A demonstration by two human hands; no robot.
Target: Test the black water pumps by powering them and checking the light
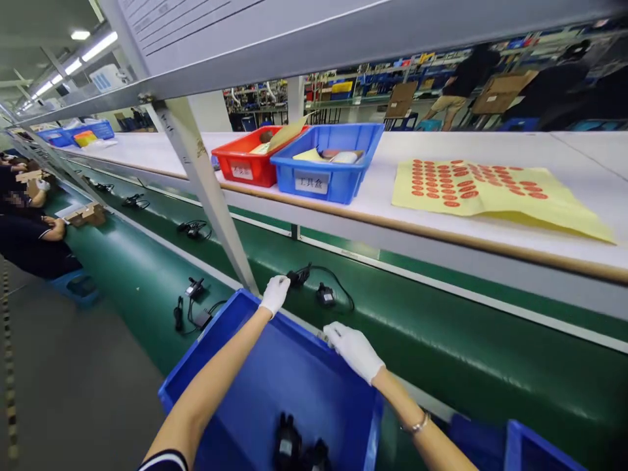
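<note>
My left hand (pixel 275 294), in a white glove, is closed with its fingertips at the bundled black cable (pixel 299 276) on the green conveyor belt. That cable loops round to a black power adapter (pixel 325 295) lying on the belt. My right hand (pixel 354 350), also gloved, hovers over the far rim of a blue tub (pixel 294 366), a little short of the adapter. Its fingers are loosely bent and a bit apart, with nothing seen in them. Several black adapters (pixel 287 445) lie in the near end of the tub.
A slanted metal post (pixel 206 190) rises just left of my left hand. The shelf above holds a red bin (pixel 250 157), a blue bin (pixel 326 163) and a yellow sticker sheet (pixel 490 190). More adapters (pixel 193 288) lie leftward. A co-worker (pixel 34 229) sits far left.
</note>
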